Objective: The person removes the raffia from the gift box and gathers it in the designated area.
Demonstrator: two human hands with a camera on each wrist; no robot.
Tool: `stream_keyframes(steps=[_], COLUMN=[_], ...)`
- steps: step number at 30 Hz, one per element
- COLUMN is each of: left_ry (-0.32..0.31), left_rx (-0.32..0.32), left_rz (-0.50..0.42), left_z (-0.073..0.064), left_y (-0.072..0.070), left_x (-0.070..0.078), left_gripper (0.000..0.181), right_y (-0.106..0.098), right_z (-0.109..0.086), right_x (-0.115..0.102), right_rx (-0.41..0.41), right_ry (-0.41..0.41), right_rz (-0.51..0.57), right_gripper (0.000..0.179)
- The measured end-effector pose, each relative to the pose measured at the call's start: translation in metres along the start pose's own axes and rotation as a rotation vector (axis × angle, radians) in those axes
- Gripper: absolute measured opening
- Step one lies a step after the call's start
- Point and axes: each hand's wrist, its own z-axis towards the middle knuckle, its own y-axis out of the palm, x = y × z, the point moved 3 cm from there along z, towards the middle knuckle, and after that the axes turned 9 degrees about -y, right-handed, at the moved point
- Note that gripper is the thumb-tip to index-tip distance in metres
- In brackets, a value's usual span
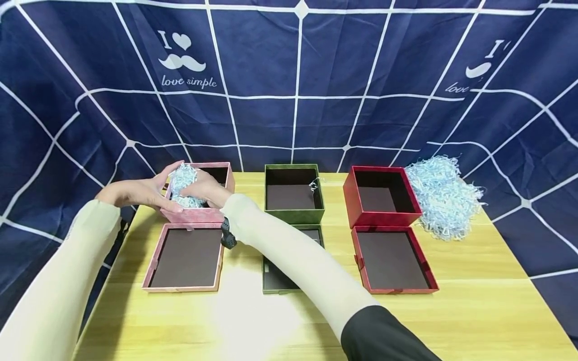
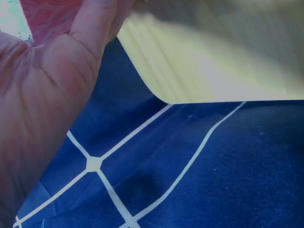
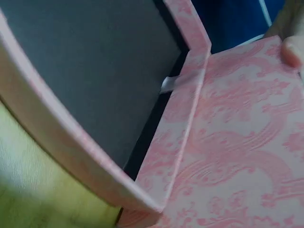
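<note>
Pale blue shredded paper (image 1: 182,178) bulges up in the left part of a pink box (image 1: 194,216) at the back left. Spread round that box's left side, my left hand (image 1: 151,192) touches it with the thumb at the front wall and the fingers at the back. My right hand (image 1: 205,189) reaches in over the front wall and grips the shredded paper; its fingertips are partly hidden there. The right wrist view shows the patterned front wall and the left thumb tip at its rim. In front lies the pink lid (image 1: 189,258), inner side up.
A green box (image 1: 293,216) with a few paper strands stands mid-table, its lid (image 1: 273,278) partly under my right forearm. Farther right are a red box (image 1: 384,219), its lid (image 1: 395,258) and a heap of shredded paper (image 1: 444,198). Dark blue cloth (image 1: 262,60) hangs behind.
</note>
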Motion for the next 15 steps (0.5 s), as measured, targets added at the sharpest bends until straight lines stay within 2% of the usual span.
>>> stream_keyframes(steps=[4,8,15], left_ry=[-0.011,-0.045,-0.093], left_rx=[-0.003,-0.023,-0.053], left_rz=[0.006,0.009,-0.027], left_z=[0.001,0.000,-0.001], left_y=[-0.001,-0.001,0.003], left_x=[0.001,0.001,-0.001], left_gripper=[0.140,0.139,0.142], right_y=[-0.011,-0.019,-0.029], right_z=[-0.017,-0.030,-0.042], right_x=[-0.011,-0.020,-0.023], right_rx=[0.054,0.095,0.075], right_ry=[-0.060,-0.120,-0.147], right_rz=[0.039,0.030,-0.015], right_gripper=[0.064,0.066,0.080])
